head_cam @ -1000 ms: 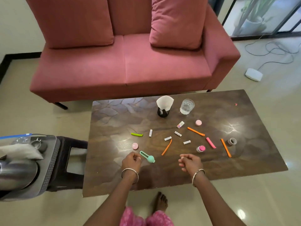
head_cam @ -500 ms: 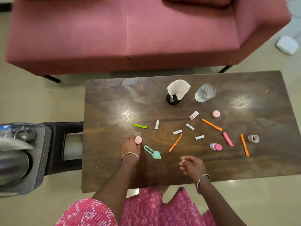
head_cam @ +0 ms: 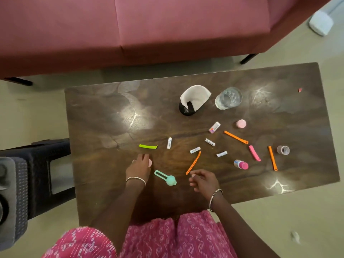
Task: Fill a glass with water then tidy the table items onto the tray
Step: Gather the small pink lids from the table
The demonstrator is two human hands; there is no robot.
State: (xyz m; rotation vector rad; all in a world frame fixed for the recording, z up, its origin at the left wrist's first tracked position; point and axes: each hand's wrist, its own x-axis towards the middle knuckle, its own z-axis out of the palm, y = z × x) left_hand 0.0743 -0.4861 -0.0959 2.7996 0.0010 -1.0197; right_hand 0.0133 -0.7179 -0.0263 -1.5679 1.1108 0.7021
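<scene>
My left hand [head_cam: 138, 166] lies on the dark wooden table [head_cam: 104, 112], its thumb and fingers pinching a small pink round cap [head_cam: 150, 162]. My right hand [head_cam: 203, 180] hovers just above the table near the front edge, fingers loosely curled and holding nothing. A teal clip [head_cam: 165, 178] lies between my hands. A green clip [head_cam: 148, 146] is just beyond my left hand. The glass [head_cam: 229, 98] holding water stands at the back. The grey tray [head_cam: 11, 202] shows at the left edge, on a black stool [head_cam: 46, 164].
A black holder with white paper [head_cam: 193, 101] stands left of the glass. Orange clips [head_cam: 236, 137], a pink clip [head_cam: 254, 155], a pink-capped bottle [head_cam: 241, 164], a tape roll [head_cam: 283, 150], another pink cap [head_cam: 241, 124] and several small white tubes are scattered right of centre. A red sofa [head_cam: 149, 25] stands behind.
My head has tilted down and moved closer over the table. My left hand reached forward from the front edge onto the pink cap. My right hand stayed near the front edge.
</scene>
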